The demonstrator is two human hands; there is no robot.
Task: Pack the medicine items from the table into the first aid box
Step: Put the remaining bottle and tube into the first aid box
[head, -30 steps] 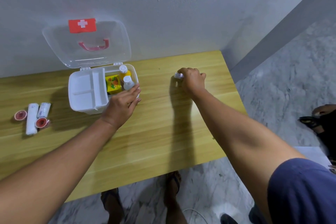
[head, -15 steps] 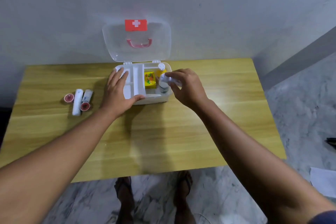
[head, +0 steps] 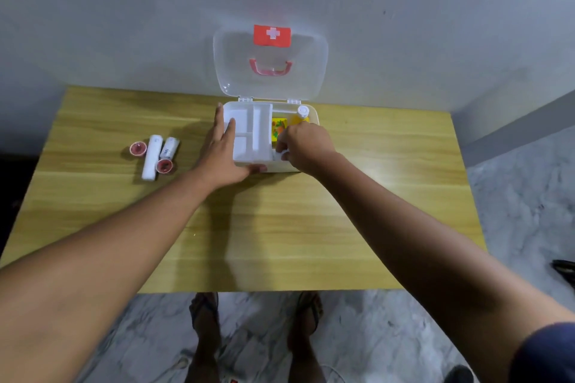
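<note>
First aid box (head: 306, 166) stands at the middle of the desk's far edge, against the wall, its clear lid (head: 270, 65) raised upright with a red cross label and a pink handle showing through. The wooden desk (head: 280, 233) carries everything else. A white divided tray (head: 249, 134) fills the box's left half; the right half holds a yellow carton (head: 278, 127) and a yellow bottle with a white cap (head: 302, 111) at the far right corner. The left hand (head: 222, 152) lies flat and spread over the box's left side, thumb along its near edge, holding nothing. The right hand (head: 303, 146) is curled over the box's right half, fingertips pinched on a small white bottle (head: 279, 155) at the near side. Toward the desk's left edge lie two white rolls (head: 151, 160), side by side, and two small red-topped tape rolls (head: 137, 148) touching them.
</note>
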